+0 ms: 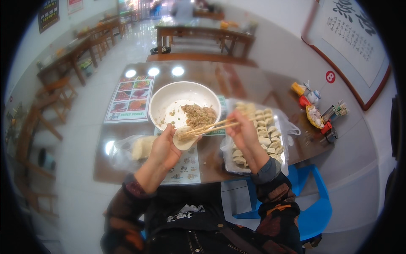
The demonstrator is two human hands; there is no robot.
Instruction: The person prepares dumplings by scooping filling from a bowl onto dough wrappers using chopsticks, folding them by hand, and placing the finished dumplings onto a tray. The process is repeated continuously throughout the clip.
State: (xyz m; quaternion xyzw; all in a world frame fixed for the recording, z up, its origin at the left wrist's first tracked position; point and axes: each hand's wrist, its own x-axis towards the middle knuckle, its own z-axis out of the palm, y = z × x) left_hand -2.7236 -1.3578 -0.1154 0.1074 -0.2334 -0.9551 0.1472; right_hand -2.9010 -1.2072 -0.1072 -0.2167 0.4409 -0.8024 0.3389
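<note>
My left hand (165, 146) holds a round dumpling wrapper (184, 143) on its fingers, just in front of a large white bowl (155, 104). My right hand (243, 130) grips a pair of wooden chopsticks (219, 126); their tips touch a dab of filling (185, 136) on the wrapper. Minced filling (199, 116) lies in the right part of the bowl. Rows of folded dumplings (264, 141) rest on a plastic-covered tray (228, 158), partly hidden by my right hand and forearm. Left of my left hand, a stack of pale wrappers (142, 147) sits in a clear plastic bag (119, 152).
A printed picture menu (128, 100) lies left of the bowl. At the table's right end stand a teapot (314, 96), a yellow basket of garlic (314, 116) and a holder with chopsticks (331, 112). A blue plastic stool (317, 212) is below at right. Wooden tables and benches stand beyond.
</note>
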